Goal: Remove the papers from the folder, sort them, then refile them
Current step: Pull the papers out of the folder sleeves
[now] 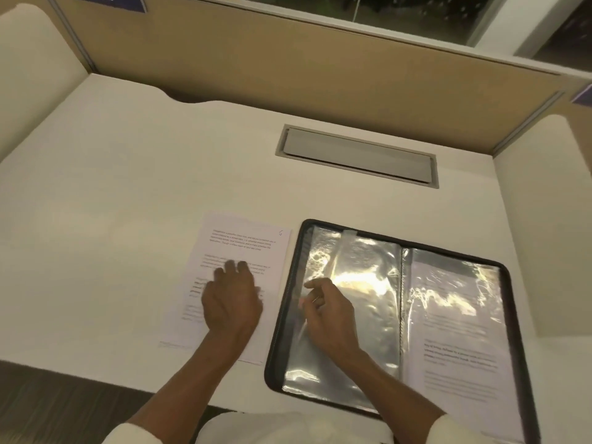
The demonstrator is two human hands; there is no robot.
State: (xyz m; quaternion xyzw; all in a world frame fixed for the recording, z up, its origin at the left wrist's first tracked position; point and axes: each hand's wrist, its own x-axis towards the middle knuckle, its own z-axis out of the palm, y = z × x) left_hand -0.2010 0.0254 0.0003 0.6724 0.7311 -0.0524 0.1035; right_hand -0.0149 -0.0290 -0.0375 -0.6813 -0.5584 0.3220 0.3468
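A black zip folder (pixel 512 277) lies open on the white desk, with shiny clear sleeves on both sides. The left sleeve (pixel 352 261) looks empty; a printed page (pixel 461 354) shows through the right sleeve. A loose printed sheet (pixel 243 241), marked with a handwritten number at its top right corner, lies just left of the folder. My left hand (pixel 232 299) rests flat on that sheet with its fingers spread. My right hand (pixel 326 310) hovers over the left sleeve near its left edge, fingers loosely curled, index finger out, holding nothing that I can see.
A grey cable hatch (pixel 355 157) is set into the desk (pixel 112 193) behind the folder. Tan partition panels (pixel 288 65) close off the back and sides. The desk's front edge runs just under my forearms.
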